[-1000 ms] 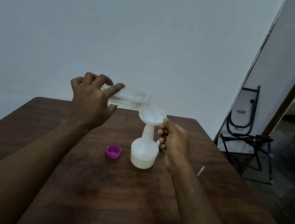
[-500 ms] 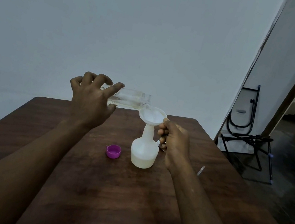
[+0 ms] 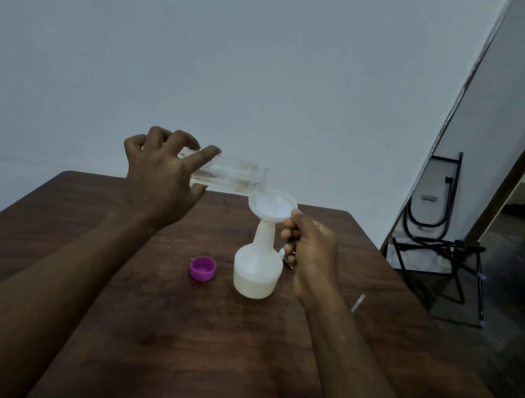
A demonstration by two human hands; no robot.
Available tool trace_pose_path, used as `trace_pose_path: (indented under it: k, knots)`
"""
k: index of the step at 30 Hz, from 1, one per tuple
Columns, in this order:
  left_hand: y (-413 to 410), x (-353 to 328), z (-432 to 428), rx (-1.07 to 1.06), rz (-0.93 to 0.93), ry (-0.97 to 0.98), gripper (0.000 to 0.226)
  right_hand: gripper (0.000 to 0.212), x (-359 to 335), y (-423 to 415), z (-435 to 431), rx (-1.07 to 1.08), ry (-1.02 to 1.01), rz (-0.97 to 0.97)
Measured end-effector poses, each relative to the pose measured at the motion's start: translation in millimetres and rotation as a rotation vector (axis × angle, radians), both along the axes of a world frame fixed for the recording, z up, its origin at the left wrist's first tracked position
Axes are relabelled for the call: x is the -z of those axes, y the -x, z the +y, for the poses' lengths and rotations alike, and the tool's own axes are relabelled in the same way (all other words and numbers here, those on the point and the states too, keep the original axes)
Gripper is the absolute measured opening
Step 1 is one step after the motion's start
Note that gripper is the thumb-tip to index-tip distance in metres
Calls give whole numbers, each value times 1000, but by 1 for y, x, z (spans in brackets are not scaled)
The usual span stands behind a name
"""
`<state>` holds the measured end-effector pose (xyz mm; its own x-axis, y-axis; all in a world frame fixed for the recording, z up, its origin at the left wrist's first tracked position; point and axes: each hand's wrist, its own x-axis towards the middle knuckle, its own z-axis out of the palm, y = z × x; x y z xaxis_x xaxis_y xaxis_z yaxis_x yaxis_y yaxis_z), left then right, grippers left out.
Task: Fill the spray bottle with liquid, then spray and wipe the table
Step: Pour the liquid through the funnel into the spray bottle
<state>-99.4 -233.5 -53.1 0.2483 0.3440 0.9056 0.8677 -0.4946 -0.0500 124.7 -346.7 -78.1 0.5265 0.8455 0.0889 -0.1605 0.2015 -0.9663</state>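
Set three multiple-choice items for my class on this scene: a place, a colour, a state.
1. Where does the cap lie on the table?
A. left of the spray bottle
B. right of it
C. behind it
2. What colour is the cap?
A. green
B. purple
C. red
3. How does the left hand hold the clear bottle?
A. upright
B. tipped, mouth over the funnel
C. upside down
Answers: 1 A, it rests on the wood beside the spray bottle; 2 B, it is plainly purple; 3 B, it lies near level above the funnel.
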Motion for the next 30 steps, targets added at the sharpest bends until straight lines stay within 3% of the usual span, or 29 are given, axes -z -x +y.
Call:
trace_pose_path:
  k: [30]
  knots:
    - [-3, -3, -3, 6, 10, -9, 62, 30, 0, 0, 1, -3, 3, -1]
